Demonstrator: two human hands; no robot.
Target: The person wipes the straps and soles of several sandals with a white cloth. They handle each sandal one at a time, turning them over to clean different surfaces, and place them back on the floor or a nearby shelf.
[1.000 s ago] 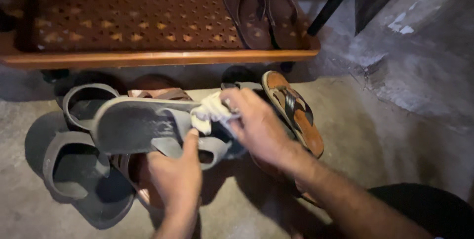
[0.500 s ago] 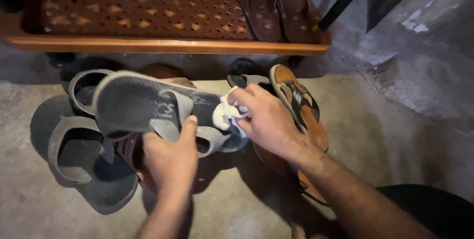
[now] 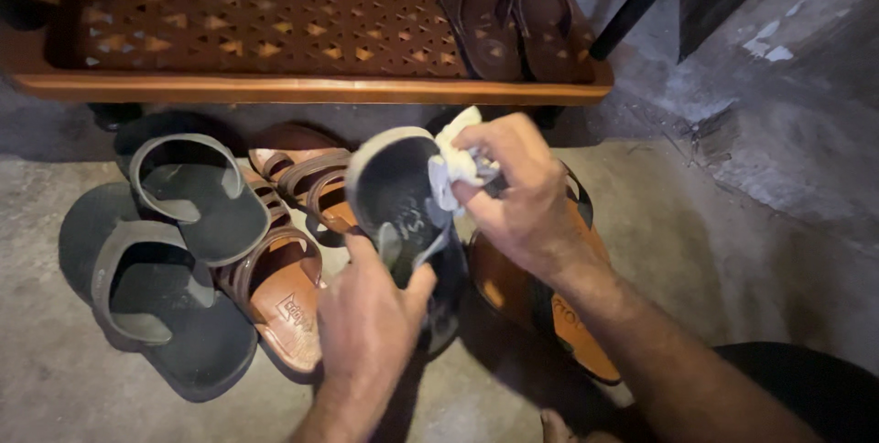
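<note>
My left hand (image 3: 371, 319) grips a dark grey flip-flop (image 3: 398, 196) by its strap end, holding it tilted with the toe pointing away from me. My right hand (image 3: 517, 196) presses a crumpled white cloth (image 3: 455, 161) against the right edge of the flip-flop's footbed. Both hands are above the concrete floor, in front of a wooden shoe rack (image 3: 302, 86).
On the floor at left lie two grey slide sandals (image 3: 156, 269) and a pair of brown strap sandals (image 3: 293, 260). Brown flip-flops (image 3: 568, 315) lie under my right arm. A dark brown pair (image 3: 513, 17) sits on the rack. A rough wall (image 3: 778, 132) rises at right.
The flip-flop has turned from lying crosswise to pointing away from me and moved right. The cloth has shifted up along its edge, uncovering the brown strap sandals.
</note>
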